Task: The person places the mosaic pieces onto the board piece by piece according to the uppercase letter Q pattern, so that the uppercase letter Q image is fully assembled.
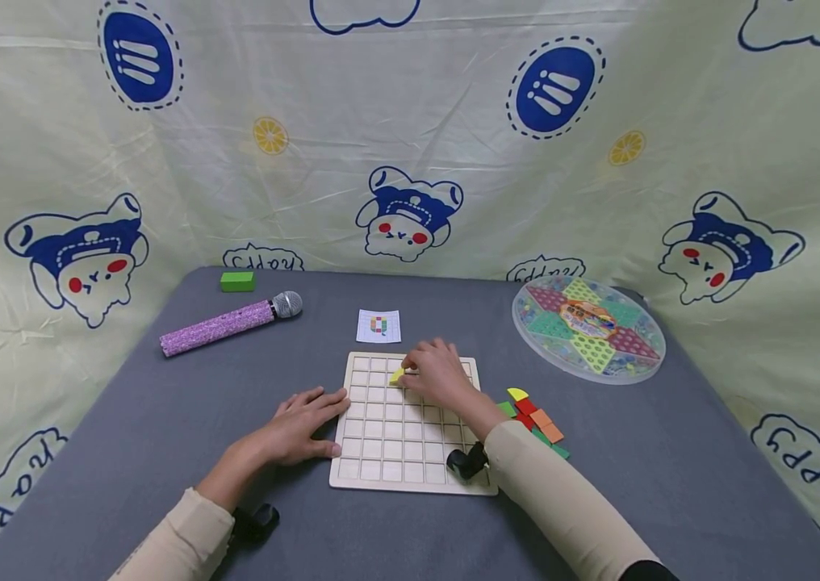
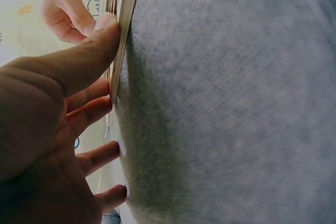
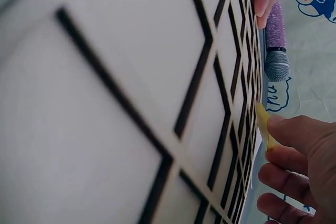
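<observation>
A wooden grid board [image 1: 403, 448] lies on the grey table. My right hand [image 1: 441, 375] is over its upper part and pinches a yellow piece [image 3: 263, 124] between thumb and fingers. In the head view that yellow piece sits at a square near the board's top; whether it touches the grid I cannot tell. My left hand [image 1: 304, 428] rests at the board's left edge, fingers spread, with the thumb [image 2: 100, 38] and some fingertips against the rim. Right of the board, partly behind my right forearm, lie a yellow rounded piece [image 1: 517, 394] and red [image 1: 526, 406], orange [image 1: 546, 425] and green pieces [image 1: 506, 409].
Behind the board lies a white card [image 1: 378, 326] with a small coloured pattern. A purple glittery microphone [image 1: 228, 324] and a green block [image 1: 237, 282] are at the back left. A round game box [image 1: 587, 329] is at the back right. A printed cloth [image 1: 410, 105] hangs behind the table.
</observation>
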Available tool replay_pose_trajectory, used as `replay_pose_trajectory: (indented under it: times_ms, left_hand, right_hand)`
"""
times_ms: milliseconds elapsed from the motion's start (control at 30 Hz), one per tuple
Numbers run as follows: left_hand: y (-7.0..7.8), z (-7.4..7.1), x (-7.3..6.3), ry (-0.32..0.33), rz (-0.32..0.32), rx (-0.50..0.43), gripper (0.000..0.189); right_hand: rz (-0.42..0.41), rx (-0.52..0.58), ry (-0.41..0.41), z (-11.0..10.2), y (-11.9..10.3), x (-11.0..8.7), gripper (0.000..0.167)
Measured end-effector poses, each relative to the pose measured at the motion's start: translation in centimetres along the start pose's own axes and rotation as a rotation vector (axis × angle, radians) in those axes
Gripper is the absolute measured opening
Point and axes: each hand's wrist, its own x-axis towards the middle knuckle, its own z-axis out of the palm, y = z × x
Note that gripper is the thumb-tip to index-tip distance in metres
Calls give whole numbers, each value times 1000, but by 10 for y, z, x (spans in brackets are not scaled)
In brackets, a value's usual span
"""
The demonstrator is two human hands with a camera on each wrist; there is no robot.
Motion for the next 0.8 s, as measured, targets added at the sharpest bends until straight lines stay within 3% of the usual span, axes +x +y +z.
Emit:
replay_pose_trajectory:
  times_ms: [367, 800]
  left_hand:
    - [0, 1, 0, 8, 0, -1, 71]
    - [1, 1, 0, 15, 7, 9, 71]
  right_hand:
    - [0, -14, -62, 5, -1, 2, 24]
    - [3, -93, -52, 9, -1, 0, 27]
